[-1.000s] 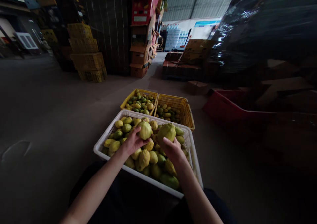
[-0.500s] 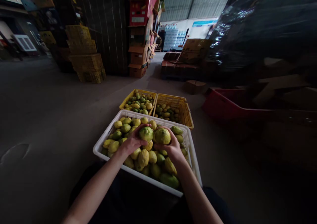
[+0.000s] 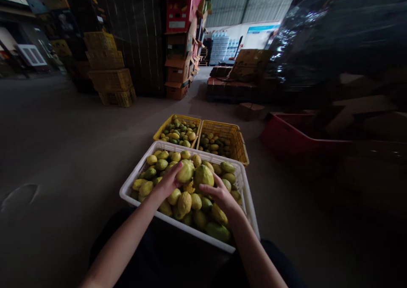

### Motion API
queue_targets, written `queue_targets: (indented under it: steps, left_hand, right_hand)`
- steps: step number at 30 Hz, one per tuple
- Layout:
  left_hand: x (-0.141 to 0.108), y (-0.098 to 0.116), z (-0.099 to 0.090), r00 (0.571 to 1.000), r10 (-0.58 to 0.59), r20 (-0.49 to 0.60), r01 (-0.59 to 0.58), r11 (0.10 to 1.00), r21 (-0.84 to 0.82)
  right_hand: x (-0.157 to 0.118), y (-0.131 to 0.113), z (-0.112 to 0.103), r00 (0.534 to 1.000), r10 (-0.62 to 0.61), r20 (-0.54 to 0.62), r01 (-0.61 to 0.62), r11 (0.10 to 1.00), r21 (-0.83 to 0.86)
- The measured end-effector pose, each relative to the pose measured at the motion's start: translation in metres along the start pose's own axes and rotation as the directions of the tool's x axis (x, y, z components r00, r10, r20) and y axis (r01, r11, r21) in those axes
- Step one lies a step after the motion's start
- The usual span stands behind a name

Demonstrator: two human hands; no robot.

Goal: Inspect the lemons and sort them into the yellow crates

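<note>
A white crate full of yellow-green fruits stands right in front of me. Over its middle, my left hand is closed round a pale green fruit. Close beside it, my right hand grips another green-yellow fruit, with the thumb and fingers along its right and lower side. The two held fruits are side by side, nearly touching. Beneath them lie more loose fruits, among them a ribbed yellow one and a long green one.
Behind the white crate are two yellow crates with smaller fruits. A red bin stands at the right, near a flat cardboard piece. Stacked yellow crates and a column of cartons rise farther back.
Both held fruits have turned in my hands and shifted slightly left. The fingers of my right hand have spread and slid lower on its fruit.
</note>
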State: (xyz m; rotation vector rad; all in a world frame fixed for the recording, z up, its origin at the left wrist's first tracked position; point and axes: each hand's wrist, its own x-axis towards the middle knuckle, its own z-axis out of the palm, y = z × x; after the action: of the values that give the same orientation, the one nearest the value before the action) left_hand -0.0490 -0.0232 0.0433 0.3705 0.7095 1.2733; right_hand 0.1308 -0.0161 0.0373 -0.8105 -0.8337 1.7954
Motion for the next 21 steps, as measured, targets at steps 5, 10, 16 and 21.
queue_targets:
  steps: [5, 10, 16, 21]
  left_hand:
    - [0.008, 0.002, 0.001, 0.988, -0.063, -0.138, 0.054, 0.996, -0.065]
    - [0.005, -0.003, 0.005, 0.991, -0.110, -0.080, 0.092, 0.976, -0.199]
    - [0.007, -0.010, 0.015, 0.996, -0.074, -0.048, 0.039, 0.859, -0.511]
    - [0.023, -0.024, 0.022, 0.996, -0.021, -0.089, -0.028, 0.857, -0.515]
  right_hand:
    - [0.000, 0.009, 0.012, 0.992, 0.115, 0.059, -0.121, 0.987, 0.109]
    - [0.011, 0.012, 0.007, 0.973, 0.208, 0.097, -0.228, 0.930, 0.288]
    - [0.017, 0.017, -0.006, 0.992, 0.122, -0.012, -0.104, 0.892, 0.440]
    - [0.024, 0.023, -0.013, 0.984, 0.144, -0.108, -0.073, 0.866, 0.495]
